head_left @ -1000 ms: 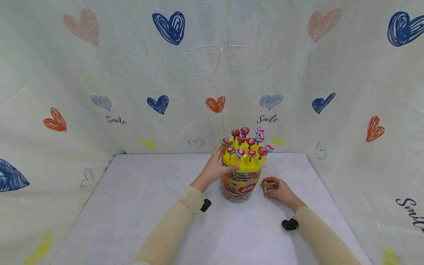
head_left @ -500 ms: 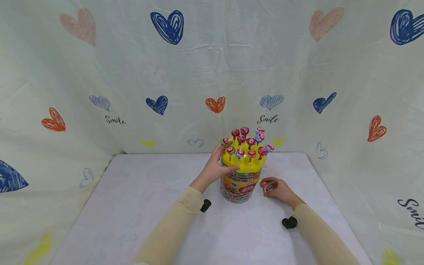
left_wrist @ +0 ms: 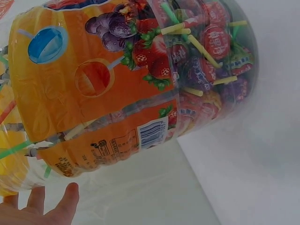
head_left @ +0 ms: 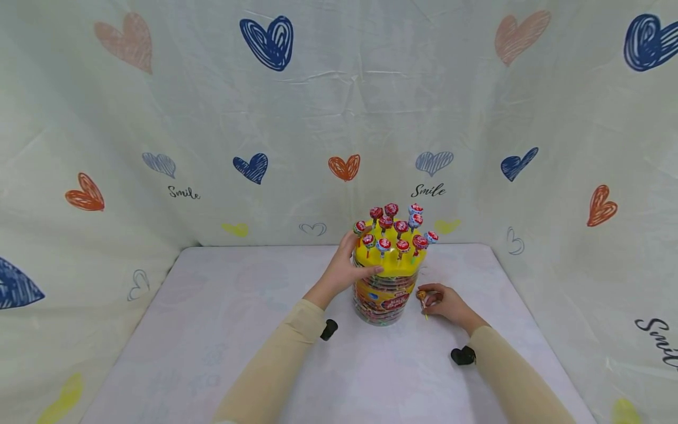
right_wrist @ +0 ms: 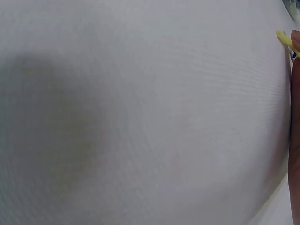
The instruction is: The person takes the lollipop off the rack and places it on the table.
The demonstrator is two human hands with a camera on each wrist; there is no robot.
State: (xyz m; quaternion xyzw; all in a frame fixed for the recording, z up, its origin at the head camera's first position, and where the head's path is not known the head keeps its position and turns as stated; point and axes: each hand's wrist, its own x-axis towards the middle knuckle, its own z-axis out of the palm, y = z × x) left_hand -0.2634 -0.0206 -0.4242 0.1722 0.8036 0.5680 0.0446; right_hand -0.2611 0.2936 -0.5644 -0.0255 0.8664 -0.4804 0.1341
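Note:
A clear jar [head_left: 382,294] filled with wrapped lollipops stands upright on the table, wearing a yellow lid [head_left: 397,268]. Several lollipops with red, blue and green wrappers stick up out of that lid. My left hand [head_left: 343,270] holds the lid at its left side, thumb across the front; the left wrist view shows its fingertips by the jar's top end, beyond the orange fruit label [left_wrist: 103,79]. To the right of the jar, my right hand [head_left: 450,306] pinches a lollipop [head_left: 421,294] with an orange wrapper, its stick pointing down. Only the yellow stick tip [right_wrist: 282,37] shows in the right wrist view.
The table [head_left: 238,330] has a pale cloth. Behind and beside it hangs a white curtain [head_left: 318,106] printed with hearts and "Smile". Black wrist devices, one by the left wrist [head_left: 329,329] and one by the right [head_left: 463,357], sit under the beige sleeves.
My right hand, with the lollipop, has shifted very slightly to the left and the lollipop has turned a little. The left hand and jar stay where they were.

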